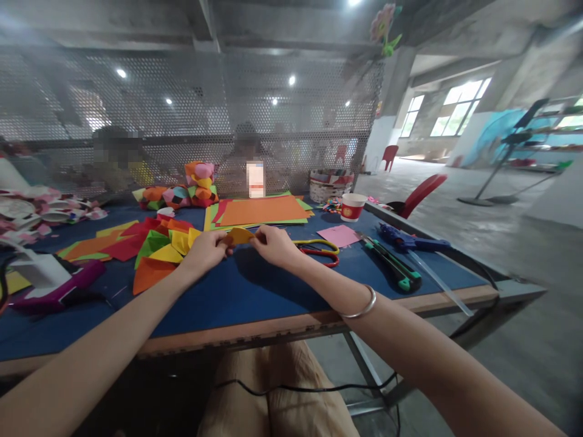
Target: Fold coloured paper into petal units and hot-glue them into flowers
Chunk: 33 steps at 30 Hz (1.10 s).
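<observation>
Between my two hands, just above the blue table top (218, 300), is a small piece of yellow-orange paper (240, 235). My left hand (209, 250) pinches its left end. At its right end, my right hand (276, 246) pinches it too, with a silver bangle on that wrist. Left of my left hand lie folded paper pieces (159, 247) in red, green, yellow and orange. Scissors (325, 250) with yellow and red handles lie beside my right hand, partly hidden by it. Behind both hands rests a stack of coloured paper sheets (266, 210), orange on top.
To the right lie a pink paper (339, 235), a green-black utility knife (392, 264) and a blue glue gun (410, 240) with a clear stick. A paper cup (353, 207) and basket (331, 186) stand behind. Folded paper balls (200, 182) and a purple-white device (54, 285) are left.
</observation>
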### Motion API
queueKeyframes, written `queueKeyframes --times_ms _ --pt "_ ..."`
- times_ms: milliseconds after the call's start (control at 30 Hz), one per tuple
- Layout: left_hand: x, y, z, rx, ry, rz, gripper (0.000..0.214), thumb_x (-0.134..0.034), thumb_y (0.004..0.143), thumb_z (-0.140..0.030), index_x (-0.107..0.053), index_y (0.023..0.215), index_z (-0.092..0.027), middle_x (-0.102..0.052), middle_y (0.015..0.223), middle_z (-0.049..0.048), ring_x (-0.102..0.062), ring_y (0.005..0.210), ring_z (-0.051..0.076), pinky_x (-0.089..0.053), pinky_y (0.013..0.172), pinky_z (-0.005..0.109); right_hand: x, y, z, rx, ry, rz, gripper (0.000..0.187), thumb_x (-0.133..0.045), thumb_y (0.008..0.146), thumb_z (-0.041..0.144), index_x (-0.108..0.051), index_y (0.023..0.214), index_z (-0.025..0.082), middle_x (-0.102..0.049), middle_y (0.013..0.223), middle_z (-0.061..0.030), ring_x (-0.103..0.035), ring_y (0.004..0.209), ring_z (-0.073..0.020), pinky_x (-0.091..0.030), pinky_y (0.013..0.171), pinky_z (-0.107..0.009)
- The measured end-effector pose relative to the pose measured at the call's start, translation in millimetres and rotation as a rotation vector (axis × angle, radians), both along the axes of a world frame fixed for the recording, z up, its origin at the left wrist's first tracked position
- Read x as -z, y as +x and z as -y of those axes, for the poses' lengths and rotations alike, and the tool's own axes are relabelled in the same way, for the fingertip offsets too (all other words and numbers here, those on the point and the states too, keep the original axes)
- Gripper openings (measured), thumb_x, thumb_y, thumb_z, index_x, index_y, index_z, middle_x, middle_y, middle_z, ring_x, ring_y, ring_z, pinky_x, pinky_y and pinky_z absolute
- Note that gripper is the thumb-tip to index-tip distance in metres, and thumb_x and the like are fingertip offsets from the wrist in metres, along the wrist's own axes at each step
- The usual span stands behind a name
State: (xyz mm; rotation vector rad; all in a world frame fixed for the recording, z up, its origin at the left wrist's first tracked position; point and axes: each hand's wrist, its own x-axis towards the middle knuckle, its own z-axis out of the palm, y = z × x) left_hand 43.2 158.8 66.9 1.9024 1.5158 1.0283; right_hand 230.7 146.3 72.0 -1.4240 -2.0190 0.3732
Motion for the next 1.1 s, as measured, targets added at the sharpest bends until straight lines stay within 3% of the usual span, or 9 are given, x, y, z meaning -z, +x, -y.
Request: queueKeyframes --times_ms 133,367,667,867,1100 --pt "-1.4 4.6 3.7 0.084 0.046 -0.108 0.019 -0.055 0.077 -0.033 -0.068 0.069 -0.021 -0.07 0.063 0.0039 -0.065 0.06 0.021 -0.048 0.059 0.029 1.2 -1.4 -2.2 -0.053 -0.011 -0.07 0.014 -0.06 0.092 0.019 -0.072 0.098 0.016 -0.076 0.093 -0.0076 -0.064 0.08 -0.0169 -0.041 0.072 -0.026" --pt "-4.9 9.0 11.9 0.141 0.089 -0.238 0.027 -0.053 0.081 -0.036 -0.061 0.059 -0.022 -0.067 0.06 0.0036 -0.057 0.054 0.018 -0.039 0.054 0.028 1.6 -0.9 -4.2 -0.059 -0.017 -0.086 0.018 -0.056 0.09 0.012 -0.074 0.088 0.016 -0.075 0.085 -0.0046 -0.062 0.077 -0.0152 -0.039 0.068 -0.024" --pt "0.5 10.2 8.6 0.238 0.111 -0.145 0.02 -0.055 0.08 -0.032 -0.065 0.066 -0.022 -0.069 0.066 0.0023 -0.062 0.064 0.02 -0.045 0.062 0.029 -1.9 0.5 -1.5 -0.081 0.018 -0.145 0.016 -0.059 0.086 0.014 -0.074 0.082 0.016 -0.068 0.073 0.0016 -0.055 0.068 -0.0114 -0.037 0.063 -0.021" --pt "-3.3 13.7 17.3 0.176 0.25 -0.319 0.021 -0.048 0.084 -0.025 -0.069 0.081 -0.021 -0.068 0.07 0.0009 -0.062 0.066 0.02 -0.044 0.066 0.029 3.0 -2.1 -3.0 -0.088 -0.009 -0.109 0.014 -0.06 0.084 0.016 -0.072 0.076 0.016 -0.066 0.07 0.0009 -0.053 0.065 -0.0113 -0.036 0.062 -0.022" --pt "-3.4 12.1 18.3 0.132 0.316 -0.523 0.024 -0.044 0.088 -0.025 -0.067 0.08 -0.021 -0.065 0.068 0.0043 -0.061 0.066 0.023 -0.041 0.066 0.031 4.1 -3.7 -1.4 -0.084 -0.003 -0.078 0.017 -0.059 0.085 0.017 -0.069 0.071 0.016 -0.063 0.068 0.0018 -0.05 0.063 -0.0112 -0.035 0.062 -0.023"
